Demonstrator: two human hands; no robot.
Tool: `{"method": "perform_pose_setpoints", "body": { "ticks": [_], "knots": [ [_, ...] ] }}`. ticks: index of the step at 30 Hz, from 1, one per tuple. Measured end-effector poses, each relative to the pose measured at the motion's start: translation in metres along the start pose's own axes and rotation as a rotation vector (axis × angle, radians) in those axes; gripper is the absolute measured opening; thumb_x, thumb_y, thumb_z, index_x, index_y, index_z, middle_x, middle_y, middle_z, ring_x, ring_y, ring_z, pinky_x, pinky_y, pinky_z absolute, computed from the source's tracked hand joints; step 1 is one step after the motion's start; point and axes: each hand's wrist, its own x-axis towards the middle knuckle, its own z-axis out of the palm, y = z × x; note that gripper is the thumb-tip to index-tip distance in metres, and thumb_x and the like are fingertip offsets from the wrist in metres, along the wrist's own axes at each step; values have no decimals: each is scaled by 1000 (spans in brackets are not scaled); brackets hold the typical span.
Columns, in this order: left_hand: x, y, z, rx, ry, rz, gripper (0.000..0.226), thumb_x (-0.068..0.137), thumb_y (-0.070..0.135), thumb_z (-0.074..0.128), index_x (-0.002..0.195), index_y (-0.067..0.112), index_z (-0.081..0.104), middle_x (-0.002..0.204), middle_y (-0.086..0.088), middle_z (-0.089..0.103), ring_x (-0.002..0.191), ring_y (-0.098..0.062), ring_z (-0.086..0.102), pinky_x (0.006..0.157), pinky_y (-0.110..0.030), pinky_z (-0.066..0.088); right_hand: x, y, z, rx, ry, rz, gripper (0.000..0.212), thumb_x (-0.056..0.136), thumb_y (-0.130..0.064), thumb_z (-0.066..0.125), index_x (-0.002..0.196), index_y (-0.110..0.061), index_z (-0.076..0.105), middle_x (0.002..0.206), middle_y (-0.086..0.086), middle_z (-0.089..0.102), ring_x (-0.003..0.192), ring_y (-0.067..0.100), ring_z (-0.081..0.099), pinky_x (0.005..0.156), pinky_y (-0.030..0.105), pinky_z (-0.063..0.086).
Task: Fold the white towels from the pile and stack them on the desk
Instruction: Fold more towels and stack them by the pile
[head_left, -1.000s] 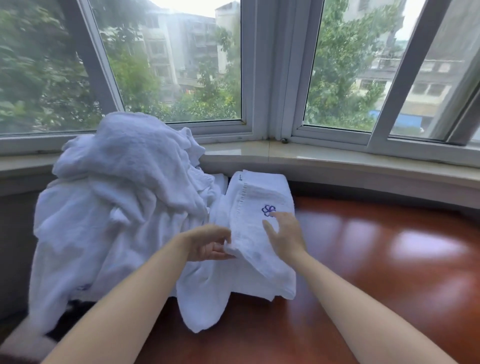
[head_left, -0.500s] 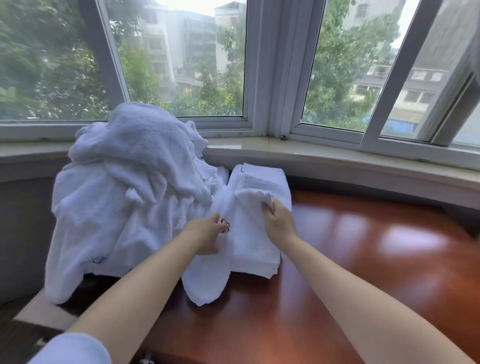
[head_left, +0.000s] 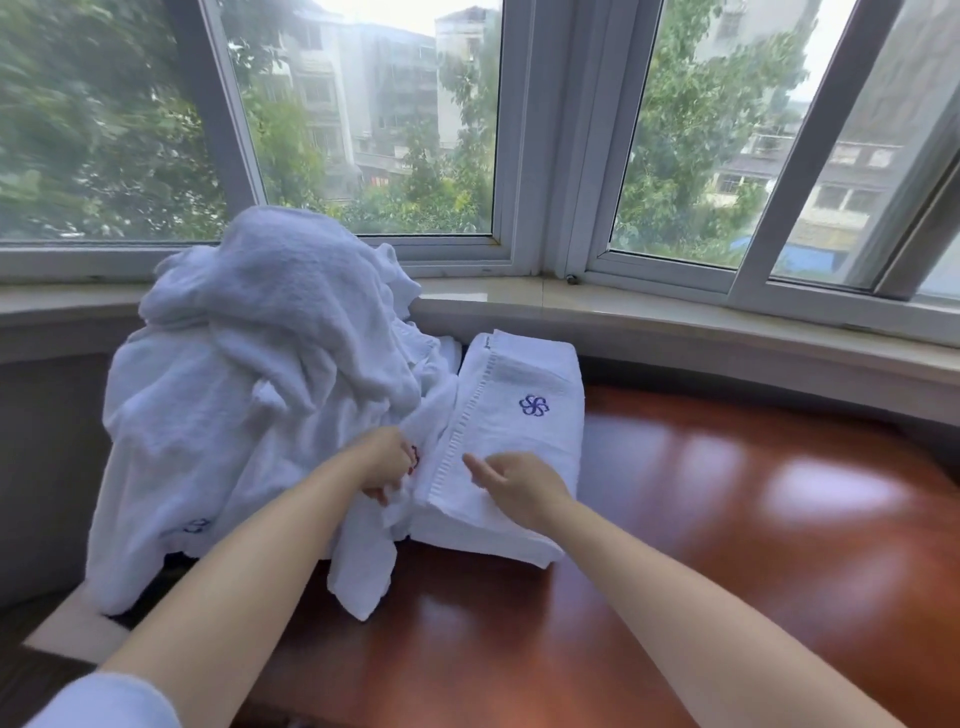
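A tall heap of crumpled white towels (head_left: 249, 384) stands at the left of the glossy red-brown desk (head_left: 727, 519). Right beside it lies a stack of folded white towels (head_left: 514, 431), the top one showing a blue flower emblem. My left hand (head_left: 387, 465) is curled at the stack's left edge and pinches loose white cloth from the heap. My right hand (head_left: 514, 480) rests with relaxed fingers on the near end of the folded stack. A loose towel end (head_left: 363, 566) hangs down over the desk below my left hand.
A pale stone windowsill (head_left: 675, 322) runs behind the desk under large windows. The desk surface stretches to the right of the stack. A dark object shows under the heap at the desk's left edge (head_left: 150, 587).
The top towel has been laid flat on the stack, so its emblem shows again. My right hand slid back to the near end. My left hand stays curled at the stack's left edge.
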Motion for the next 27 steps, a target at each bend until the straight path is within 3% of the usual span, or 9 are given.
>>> {"method": "perform_pose_setpoints", "body": {
  "ticks": [2,4,7,11,14,20,22,24,27],
  "knots": [
    [13,5,-7,-242,176,39,31,87,-7,33,94,4,62,70,-11,62,39,-19,56,34,-17,39,13,15,-10,139,196,81,56,99,-48,35,88,0,63,92,10,69,88,28,61,72,34,45],
    [29,18,-11,-366,261,116,31,86,-7,33,92,5,61,70,-10,60,48,-21,56,44,-22,48,31,30,-24,199,335,174,44,100,-36,37,83,-3,59,87,8,64,87,30,57,66,34,38],
    [61,43,-14,-440,254,179,30,88,-3,39,101,6,64,81,-10,61,68,-22,57,66,-32,53,65,56,-40,288,390,302,29,98,-29,41,104,-10,63,110,7,63,103,28,55,79,32,38],
    [115,79,-14,-518,191,180,26,93,8,47,115,16,56,92,-11,56,76,-22,55,73,-34,51,109,88,-54,446,395,450,38,97,-33,43,129,-14,51,131,8,55,117,28,51,90,30,38],
    [155,100,-8,-548,154,174,10,95,16,50,104,15,55,95,-14,50,78,-24,50,72,-33,45,144,107,-62,488,388,527,44,97,-34,44,136,-15,43,133,11,52,118,30,50,93,32,38],
    [228,120,-3,-527,237,37,39,88,32,63,109,-1,57,105,-20,61,92,-30,62,81,-36,49,203,138,-72,722,455,562,56,90,-26,58,141,-17,38,129,7,52,95,19,48,79,28,38],
    [240,121,-2,-547,291,-49,45,80,31,68,112,1,60,106,-17,66,95,-32,65,82,-38,53,213,146,-70,796,492,592,46,86,-24,63,130,-16,49,116,5,54,88,19,49,75,28,40],
    [246,124,1,-581,250,-57,36,76,29,73,102,7,61,90,-9,66,80,-27,65,70,-32,52,216,152,-70,919,486,614,11,82,-18,67,88,-14,58,87,3,55,70,19,49,64,27,40],
    [248,129,1,-390,215,90,12,81,20,67,83,15,56,75,-3,55,70,-22,52,64,-26,40,212,154,-69,885,486,410,13,82,-11,64,73,-8,57,72,7,54,66,19,48,61,31,39]
  ]
}}
